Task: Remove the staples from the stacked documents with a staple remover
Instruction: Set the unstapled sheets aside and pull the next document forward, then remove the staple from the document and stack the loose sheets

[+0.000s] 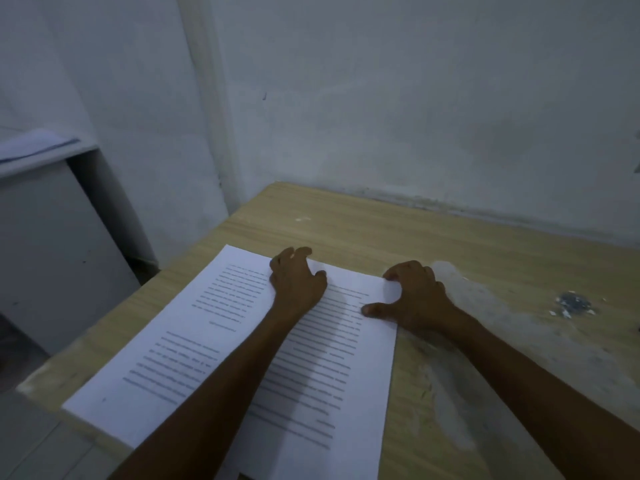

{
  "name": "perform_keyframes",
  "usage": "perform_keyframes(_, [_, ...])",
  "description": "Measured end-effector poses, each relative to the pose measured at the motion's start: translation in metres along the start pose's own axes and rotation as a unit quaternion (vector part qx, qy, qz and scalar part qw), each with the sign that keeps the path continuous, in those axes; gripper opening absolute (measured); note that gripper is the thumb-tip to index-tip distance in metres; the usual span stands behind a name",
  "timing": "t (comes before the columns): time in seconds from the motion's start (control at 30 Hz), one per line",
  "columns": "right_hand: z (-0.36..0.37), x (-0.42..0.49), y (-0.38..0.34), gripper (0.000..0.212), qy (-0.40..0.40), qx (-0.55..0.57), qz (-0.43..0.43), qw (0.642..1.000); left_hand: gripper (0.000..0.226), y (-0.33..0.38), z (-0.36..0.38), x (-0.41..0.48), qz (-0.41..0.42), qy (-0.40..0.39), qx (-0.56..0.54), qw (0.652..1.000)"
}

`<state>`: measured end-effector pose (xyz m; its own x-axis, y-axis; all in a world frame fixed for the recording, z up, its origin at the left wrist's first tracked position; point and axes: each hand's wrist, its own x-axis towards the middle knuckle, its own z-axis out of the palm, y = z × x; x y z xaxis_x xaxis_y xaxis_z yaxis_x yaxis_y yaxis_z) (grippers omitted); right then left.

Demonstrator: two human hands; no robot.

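Left hand (298, 284) curls my fingers over the far edge of the documents (194, 344) on the bench (346, 216), while my right hand (417, 297) grips their far right corner, thumb spread.

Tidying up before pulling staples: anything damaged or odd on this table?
Yes. The table has a worn whitish patch right of the papers, plus a dark blotch with white flecks. No staple remover is in view.
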<state>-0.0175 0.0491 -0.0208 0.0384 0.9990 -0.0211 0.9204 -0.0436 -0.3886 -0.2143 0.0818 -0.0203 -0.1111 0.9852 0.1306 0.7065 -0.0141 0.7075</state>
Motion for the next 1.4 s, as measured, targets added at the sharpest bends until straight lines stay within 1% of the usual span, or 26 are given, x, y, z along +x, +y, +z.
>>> perform_keyframes(0.07, [-0.005, 0.007, 0.000, 0.072, -0.010, 0.044, 0.003, 0.999, 0.064, -0.008, -0.010, 0.001, -0.036, -0.001, 0.052, 0.998])
perform_keyframes(0.13, [-0.008, 0.010, -0.003, 0.059, -0.010, 0.096, -0.001, 0.995, 0.071, -0.014, -0.017, 0.002, -0.038, -0.003, 0.066, 0.997])
perform_keyframes(0.2, [-0.011, 0.011, -0.004, 0.046, 0.018, 0.127, 0.001, 0.992, 0.071, -0.016, -0.020, 0.004, -0.036, -0.010, 0.063, 0.997])
perform_keyframes(0.27, [-0.015, 0.010, -0.003, 0.039, 0.055, 0.150, 0.010, 0.987, 0.071, -0.017, -0.021, 0.008, -0.041, -0.023, 0.057, 0.997])
perform_keyframes(0.33, [-0.025, 0.006, -0.003, 0.030, 0.066, 0.234, 0.000, 0.970, 0.074, -0.016, -0.023, 0.010, -0.042, -0.042, 0.035, 0.998])
perform_keyframes(0.4, [-0.044, -0.003, -0.004, 0.022, 0.069, 0.352, -0.031, 0.933, 0.079, -0.010, -0.027, 0.010, -0.043, -0.068, -0.047, 0.996])
perform_keyframes(0.43, [-0.054, -0.009, -0.004, 0.021, 0.073, 0.399, -0.046, 0.913, 0.076, -0.006, -0.031, 0.010, -0.044, -0.080, -0.111, 0.990])
perform_keyframes(0.47, [-0.067, -0.015, -0.004, 0.022, 0.085, 0.434, -0.058, 0.895, 0.068, 0.001, -0.036, 0.009, -0.045, -0.097, -0.183, 0.977])
perform_keyframes(0.53, [-0.094, -0.028, -0.001, 0.021, 0.130, 0.477, -0.074, 0.866, 0.053, 0.018, -0.048, 0.005, -0.048, -0.167, -0.302, 0.937])
perform_keyframes(0.6, [-0.122, -0.041, 0.002, 0.020, 0.188, 0.522, -0.077, 0.828, 0.050, 0.036, -0.055, -0.003, -0.025, -0.245, -0.359, 0.900])
perform_keyframes(0.63, [-0.137, -0.049, 0.003, 0.020, 0.211, 0.552, -0.080, 0.803, 0.048, 0.048, -0.057, -0.008, -0.005, -0.273, -0.374, 0.886])
perform_keyframes(0.67, [-0.152, -0.058, 0.006, 0.023, 0.227, 0.579, -0.088, 0.778, 0.046, 0.062, -0.056, -0.012, 0.018, -0.286, -0.390, 0.875])
perform_keyframes(0.7, [-0.163, -0.065, 0.009, 0.031, 0.227, 0.600, -0.101, 0.761, 0.043, 0.075, -0.057, -0.017, 0.037, -0.290, -0.412, 0.863])
perform_keyframes(0.73, [-0.177, -0.075, 0.016, 0.043, 0.216, 0.610, -0.115, 0.754, 0.040, 0.094, -0.055, -0.023, 0.052, -0.282, -0.437, 0.853])
perform_keyframes(0.77, [-0.185, -0.084, 0.022, 0.052, 0.194, 0.612, -0.128, 0.756, 0.037, 0.110, -0.054, -0.029, 0.060, -0.265, -0.463, 0.844])
perform_keyframes(0.8, [-0.192, -0.095, 0.029, 0.057, 0.181, 0.606, -0.136, 0.762, 0.035, 0.130, -0.053, -0.034, 0.075, -0.246, -0.479, 0.839])
perform_keyframes(0.83, [-0.195, -0.103, 0.036, 0.058, 0.179, 0.591, -0.139, 0.774, 0.033, 0.144, -0.053, -0.039, 0.086, -0.226, -0.490, 0.837])
perform_keyframes(0.87, [-0.198, -0.114, 0.043, 0.056, 0.194, 0.566, -0.139, 0.789, 0.032, 0.162, -0.051, -0.045, 0.099, -0.212, -0.499, 0.834])
perform_keyframes(0.93, [-0.199, -0.127, 0.054, 0.045, 0.245, 0.513, -0.135, 0.812, 0.034, 0.186, -0.051, -0.056, 0.124, -0.195, -0.511, 0.828])
perform_keyframes(1.0, [-0.206, -0.141, 0.063, 0.027, 0.306, 0.492, -0.126, 0.805, 0.039, 0.207, -0.049, -0.069, 0.155, -0.194, -0.510, 0.823])
perform_keyframes(1.07, [-0.213, -0.151, 0.071, 0.020, 0.333, 0.486, -0.117, 0.799, 0.040, 0.218, -0.044, -0.079, 0.180, -0.191, -0.497, 0.827])
perform_keyframes(1.13, [-0.210, -0.160, 0.085, 0.013, 0.339, 0.466, -0.099, 0.811, 0.038, 0.219, -0.030, -0.088, 0.174, -0.193, -0.485, 0.835])
perform_keyframes(1.2, [-0.193, -0.167, 0.101, 0.008, 0.342, 0.445, -0.061, 0.825, 0.037, 0.209, -0.011, -0.097, 0.158, -0.206, -0.462, 0.848])
perform_keyframes(1.3, [-0.165, -0.173, 0.119, 0.011, 0.324, 0.450, -0.019, 0.832, 0.041, 0.193, 0.015, -0.109, 0.137, -0.233, -0.415, 0.869])
perform_keyframes(1.4, [-0.165, -0.174, 0.123, 0.013, 0.308, 0.461, -0.011, 0.832, 0.041, 0.193, 0.022, -0.110, 0.121, -0.239, -0.417, 0.869])
